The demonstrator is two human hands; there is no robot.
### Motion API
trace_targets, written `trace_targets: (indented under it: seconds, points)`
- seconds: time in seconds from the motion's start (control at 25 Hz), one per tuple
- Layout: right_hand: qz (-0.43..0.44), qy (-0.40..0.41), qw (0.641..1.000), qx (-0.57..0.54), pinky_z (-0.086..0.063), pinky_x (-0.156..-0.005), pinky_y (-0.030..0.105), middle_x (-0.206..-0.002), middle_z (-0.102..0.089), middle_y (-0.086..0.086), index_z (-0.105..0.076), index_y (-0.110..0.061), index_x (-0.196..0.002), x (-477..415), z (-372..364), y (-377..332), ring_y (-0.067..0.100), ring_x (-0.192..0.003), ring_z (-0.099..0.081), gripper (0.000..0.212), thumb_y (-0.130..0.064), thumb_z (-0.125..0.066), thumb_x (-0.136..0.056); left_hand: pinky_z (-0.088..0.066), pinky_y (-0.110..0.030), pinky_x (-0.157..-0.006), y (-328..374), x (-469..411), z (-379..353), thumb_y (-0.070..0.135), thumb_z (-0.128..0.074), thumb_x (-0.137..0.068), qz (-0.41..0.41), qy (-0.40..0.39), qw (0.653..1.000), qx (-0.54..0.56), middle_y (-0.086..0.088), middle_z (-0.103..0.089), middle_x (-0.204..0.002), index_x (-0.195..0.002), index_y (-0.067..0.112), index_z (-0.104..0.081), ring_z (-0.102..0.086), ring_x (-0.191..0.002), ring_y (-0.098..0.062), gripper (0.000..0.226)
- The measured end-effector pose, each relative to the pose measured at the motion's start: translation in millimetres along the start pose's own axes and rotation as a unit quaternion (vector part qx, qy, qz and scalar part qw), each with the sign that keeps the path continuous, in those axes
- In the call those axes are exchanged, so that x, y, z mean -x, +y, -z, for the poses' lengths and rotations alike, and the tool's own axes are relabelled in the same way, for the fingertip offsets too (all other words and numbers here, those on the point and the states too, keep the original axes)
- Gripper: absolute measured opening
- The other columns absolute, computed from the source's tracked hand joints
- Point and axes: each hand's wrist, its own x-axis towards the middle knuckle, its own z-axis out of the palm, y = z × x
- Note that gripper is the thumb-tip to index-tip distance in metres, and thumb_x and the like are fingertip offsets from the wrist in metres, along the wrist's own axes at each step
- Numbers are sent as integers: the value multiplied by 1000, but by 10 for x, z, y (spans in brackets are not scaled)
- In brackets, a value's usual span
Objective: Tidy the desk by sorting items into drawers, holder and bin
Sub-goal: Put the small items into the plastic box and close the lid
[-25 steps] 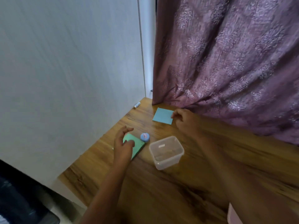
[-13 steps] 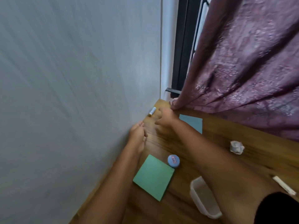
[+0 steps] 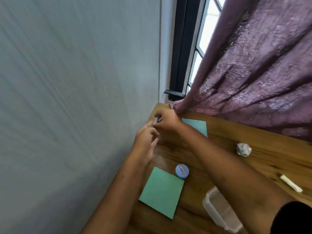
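At the desk's far corner by the wall, my right hand (image 3: 167, 121) pinches a small white tube (image 3: 156, 119); most of the tube is hidden by the fingers. Just below it, my left hand (image 3: 146, 141) hovers with fingers apart and nothing in it. A green note pad (image 3: 162, 191) lies on the wooden desk (image 3: 219, 137), touching a round blue tin (image 3: 182, 171). A light blue sheet (image 3: 198, 125) lies partly under my right forearm. A crumpled paper ball (image 3: 243, 149) and a white stick (image 3: 290, 183) lie to the right.
A clear plastic container (image 3: 221, 211) stands near the front, partly behind my right arm. A grey wall (image 3: 76, 98) bounds the desk on the left. A purple curtain (image 3: 253, 73) drapes onto the back edge, beside a dark window frame (image 3: 180, 56).
My right hand has reached further into the corner and closed on the white tube. My left hand has followed up beside it. The view has swung nearer the corner.
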Motion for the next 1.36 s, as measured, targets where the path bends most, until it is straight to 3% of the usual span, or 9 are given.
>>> trace_targets:
  seconds: [0.08, 0.2, 0.28, 0.4, 0.56, 0.72, 0.92, 1.08, 1.36]
  points:
    - [10, -21, 996, -89, -56, -81, 25, -111, -68, 9, -65, -6, -116, 550, 366, -19, 19, -96, -66, 49, -19, -81, -72, -41, -28, -97, -49, 298, -76, -11, -35, -86, -34, -17, 999, 11, -1, -52, -136, -142, 10, -41, -51, -120, -15, 60]
    - [17, -67, 987, -144, -54, -75, 18, -104, -70, -1, -65, -16, -117, 1597, 864, 155, 9, -88, -67, 54, -11, -84, -67, -50, -11, -68, -374, 815, -199, -11, -41, -89, -71, -111, 990, -52, 17, -70, -100, -135, 19, -45, -64, -83, 5, 55]
    - [-25, -109, 987, -112, -56, -74, 21, -97, -70, -5, -66, -21, -114, 2211, 1032, 272, 6, -84, -67, 51, -15, -84, -67, -49, -7, -73, -676, 1088, -210, -2, -55, -87, -79, -192, 967, -145, 18, -62, -117, -139, 28, -40, -59, -94, 14, 62]
    - [-107, -130, 986, 1, -48, -68, 18, -92, -59, -17, -65, -29, -108, 2670, 953, 368, 1, -85, -59, 42, -31, -82, -69, -43, -25, -102, -1068, 1261, -202, 40, -81, -61, -73, -283, 918, -269, 22, -30, -144, -143, 50, -18, -37, -130, -1, 104]
    - [-209, -154, 963, 71, -45, -69, 26, -93, -58, -4, -61, -19, -102, 2617, 577, 333, 13, -85, -56, 32, -33, -75, -77, -39, -24, -105, -1431, 1285, -357, 47, -86, -54, -165, -231, 888, -362, 25, -31, -143, -146, 47, -6, -35, -132, 1, 122]
    - [-242, -233, 930, 152, -46, -82, 28, -88, -58, 2, -60, -15, -102, 2507, 262, 335, 13, -86, -56, 17, -28, -50, -95, -46, -27, -101, -1634, 1263, -418, 47, -79, -68, -199, -142, 874, -420, 10, -51, -135, -140, 27, -35, -50, -122, -6, 87]
    - [-251, -207, 935, 141, -41, -83, 30, -94, -56, 8, -56, -14, -117, 2608, 258, 366, 20, -83, -54, 25, -23, -51, -95, -36, 0, -85, -1749, 1219, -438, 34, -77, -74, -226, -123, 868, -425, 16, -45, -129, -140, 26, -32, -44, -114, 2, 80]
    - [-195, -86, 977, -28, -51, -75, 26, -93, -65, -1, -67, -18, -91, 2810, 666, 448, 14, -86, -63, 17, -8, -54, -91, -47, -22, -97, -1812, 1130, -370, 33, -74, -73, -288, -103, 868, -392, 6, -51, -132, -137, 21, -38, -50, -120, -4, 74]
    - [-160, 149, 939, -265, -48, -63, 21, -81, -67, 2, -65, -17, -84, 2516, 801, 732, 11, -70, -63, 14, -8, -57, -91, -51, -14, -86, -1633, 1249, -238, 16, -81, -72, -292, -73, 898, -320, 18, -53, -120, -132, 30, -36, -52, -115, 7, 76]
